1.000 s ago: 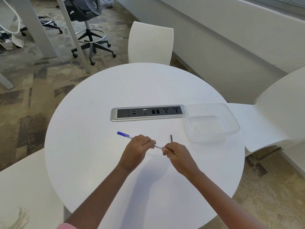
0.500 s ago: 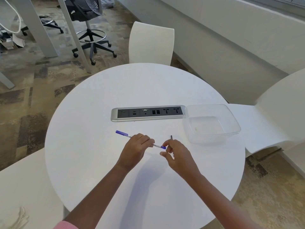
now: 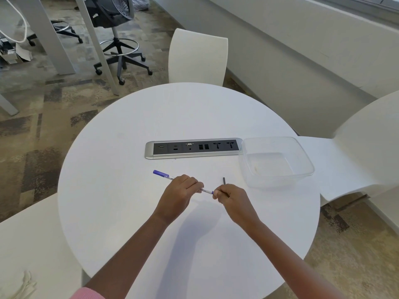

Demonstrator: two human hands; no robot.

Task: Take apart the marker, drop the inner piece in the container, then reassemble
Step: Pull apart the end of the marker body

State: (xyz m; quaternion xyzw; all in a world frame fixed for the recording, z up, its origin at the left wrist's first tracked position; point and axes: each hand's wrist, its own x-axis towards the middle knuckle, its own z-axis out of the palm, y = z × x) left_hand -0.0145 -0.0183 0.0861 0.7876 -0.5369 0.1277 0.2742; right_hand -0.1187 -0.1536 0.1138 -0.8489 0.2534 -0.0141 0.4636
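Head view: with left grip (image 3: 179, 190) clamped round marker (image 3: 165, 175) and right grip (image 3: 231, 197) pinching its end plus a thin dark rod (image 3: 224, 181), pull straight, in line, toward container (image 3: 278, 183) beyond right grip.

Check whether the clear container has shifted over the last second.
No. The clear container has not moved: its left rim still meets the right end of the power strip set in the table, as before.
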